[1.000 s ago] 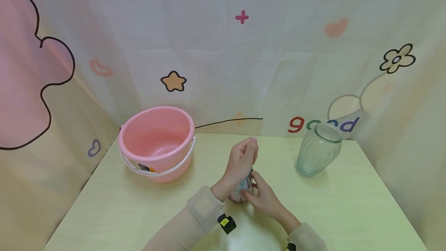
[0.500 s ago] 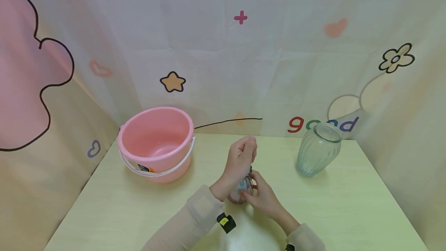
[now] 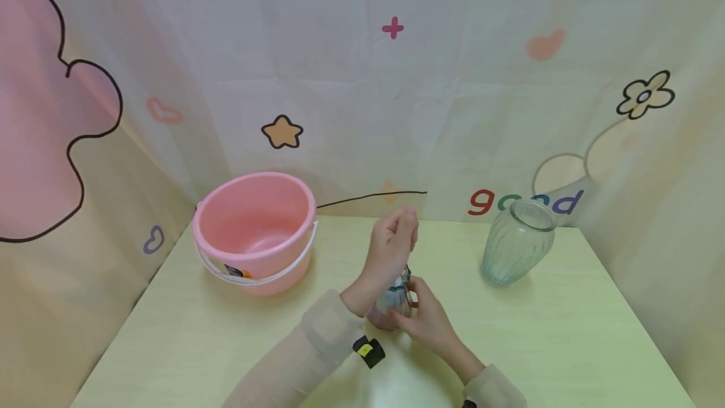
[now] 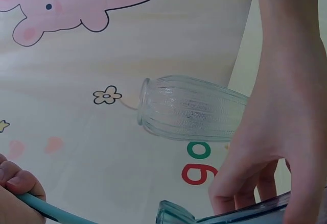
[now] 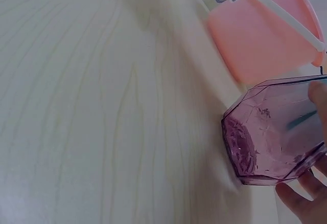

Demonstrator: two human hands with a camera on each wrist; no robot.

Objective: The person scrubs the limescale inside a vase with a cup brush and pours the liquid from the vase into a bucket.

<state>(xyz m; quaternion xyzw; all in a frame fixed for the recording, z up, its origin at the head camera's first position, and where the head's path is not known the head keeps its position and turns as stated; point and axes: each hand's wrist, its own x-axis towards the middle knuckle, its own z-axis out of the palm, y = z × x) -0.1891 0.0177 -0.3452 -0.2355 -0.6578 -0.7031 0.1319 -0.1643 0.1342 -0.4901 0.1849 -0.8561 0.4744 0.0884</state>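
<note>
A small faceted glass vase point(image 3: 393, 300), purple at the base and bluish toward its neck, stands on the table in front of the person. My right hand point(image 3: 432, 321) holds its side, thumb and fingers around the glass. Above the mouth, my left hand point(image 3: 391, 241) is curled around a slim teal handle point(image 4: 66, 218), which shows in the left wrist view. Through the purple glass point(image 5: 271, 132) in the right wrist view, a dark teal streak is visible inside. The handle's far end is not clear, so its kind cannot be told.
A pink bucket point(image 3: 294, 269) with a white handle stands at the back left. At the back right is a larger clear ribbed glass vase point(image 3: 515, 247). A printed curtain point(image 3: 340, 80) hangs behind the pale table point(image 3: 566, 332).
My left hand has risen slightly above the vase, still gripping the handle, and more of the vase's neck shows. The right hand keeps its hold on the side.
</note>
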